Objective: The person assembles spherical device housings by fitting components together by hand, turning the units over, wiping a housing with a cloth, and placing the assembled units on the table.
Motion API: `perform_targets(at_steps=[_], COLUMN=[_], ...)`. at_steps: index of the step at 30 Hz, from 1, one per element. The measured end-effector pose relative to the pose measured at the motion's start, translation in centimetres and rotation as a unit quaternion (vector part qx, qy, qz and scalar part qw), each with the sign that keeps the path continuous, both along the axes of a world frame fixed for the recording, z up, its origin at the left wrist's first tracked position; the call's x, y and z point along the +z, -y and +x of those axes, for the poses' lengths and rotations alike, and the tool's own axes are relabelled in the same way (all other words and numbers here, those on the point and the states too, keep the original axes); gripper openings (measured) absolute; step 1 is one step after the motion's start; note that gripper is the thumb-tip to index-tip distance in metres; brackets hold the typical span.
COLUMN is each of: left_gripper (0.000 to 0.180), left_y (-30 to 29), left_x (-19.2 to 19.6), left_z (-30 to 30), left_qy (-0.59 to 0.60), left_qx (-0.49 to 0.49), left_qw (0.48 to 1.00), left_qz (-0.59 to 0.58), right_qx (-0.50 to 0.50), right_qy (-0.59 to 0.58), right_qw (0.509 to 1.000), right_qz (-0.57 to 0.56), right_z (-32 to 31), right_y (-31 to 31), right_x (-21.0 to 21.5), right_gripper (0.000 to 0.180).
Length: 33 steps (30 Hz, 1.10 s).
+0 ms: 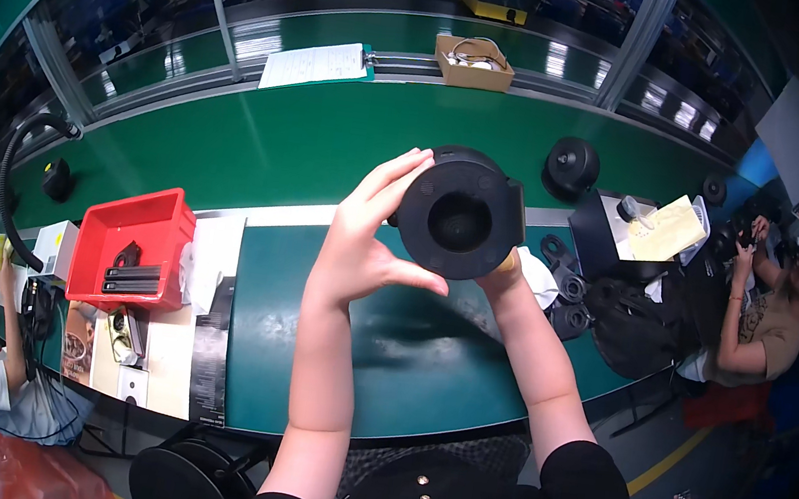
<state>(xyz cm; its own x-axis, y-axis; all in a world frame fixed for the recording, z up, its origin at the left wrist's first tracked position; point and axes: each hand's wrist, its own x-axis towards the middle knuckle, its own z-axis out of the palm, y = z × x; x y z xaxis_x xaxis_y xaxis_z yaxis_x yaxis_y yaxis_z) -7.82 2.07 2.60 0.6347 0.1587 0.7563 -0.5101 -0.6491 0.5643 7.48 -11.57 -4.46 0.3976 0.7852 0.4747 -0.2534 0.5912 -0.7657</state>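
1. Black round part [425, 245]: held up above the green mat [275, 354], near mid-view, hollow centre turned toward the camera. Off the table, not set down.
2. Left hand [358, 234]: on the part's left side, fingers nearly straight along the rim, thumb stretched out just below its lower edge. Spread, not closed around it. Thumb contact: can't tell.
3. Right hand [505, 271]: at the part's lower right, mostly hidden behind it. Can't tell how the fingers are set; looks like support from behind.
4. Progress, judged from now only: part is in hand, handling looks under way. No tool in the visible hand. Whether anything on it is finished: can't tell. What's left: not shown, beyond the part being off the surface.
5. Right of the hands: white crumpled item [537, 278], black looped parts [566, 270], black bag-like bundle [627, 325].
6. Behind: second black round unit [572, 168] on the green ledge [282, 148], small brown box [473, 74], clipboard [315, 68].
7. Left: red bin [133, 217] with black bars [131, 281] inside.
8. Co-workers at both sides, apart from these hands.
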Motion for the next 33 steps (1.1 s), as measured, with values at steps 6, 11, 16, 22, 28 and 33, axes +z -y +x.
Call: perform_targets(at_steps=[6, 11, 16, 22, 28, 33], left_gripper=[0.114, 0.047, 0.028, 0.025, 0.024, 0.025], left_y=[-3.9, -7.7, -6.4, -6.6, -6.1, -4.2], left_x=[-5.1, -16.0, -17.2, -17.9, -17.8, -17.2], left_z=[2.6, 5.8, 6.8, 6.4, 7.1, 8.0], left_qy=[0.035, 0.091, 0.058, 0.035, 0.035, 0.016], left_qx=[0.087, 0.323, 0.360, 0.359, 0.351, 0.315], left_qw=[0.986, 0.873, 0.884, 0.881, 0.890, 0.904], left_qz=[-0.138, -0.354, -0.292, -0.306, -0.290, -0.288], right_qx=[-0.154, -0.434, -0.309, -0.403, -0.701, -0.637], right_qy=[0.103, 0.559, 0.692, 0.619, 0.238, 0.253], right_qw=[0.982, 0.675, 0.511, 0.626, 0.469, 0.607], right_qz=[-0.033, -0.208, -0.405, -0.250, -0.482, -0.402], right_z=[3.7, 9.4, 12.6, 15.1, 21.4, 23.8], right_y=[-2.1, -8.5, -11.4, -8.8, -0.5, 3.9], right_x=[2.0, 3.5, -1.1, 1.1, -2.0, -5.0], right_gripper=[0.112, 0.085, 0.078, 0.063, 0.074, 0.075])
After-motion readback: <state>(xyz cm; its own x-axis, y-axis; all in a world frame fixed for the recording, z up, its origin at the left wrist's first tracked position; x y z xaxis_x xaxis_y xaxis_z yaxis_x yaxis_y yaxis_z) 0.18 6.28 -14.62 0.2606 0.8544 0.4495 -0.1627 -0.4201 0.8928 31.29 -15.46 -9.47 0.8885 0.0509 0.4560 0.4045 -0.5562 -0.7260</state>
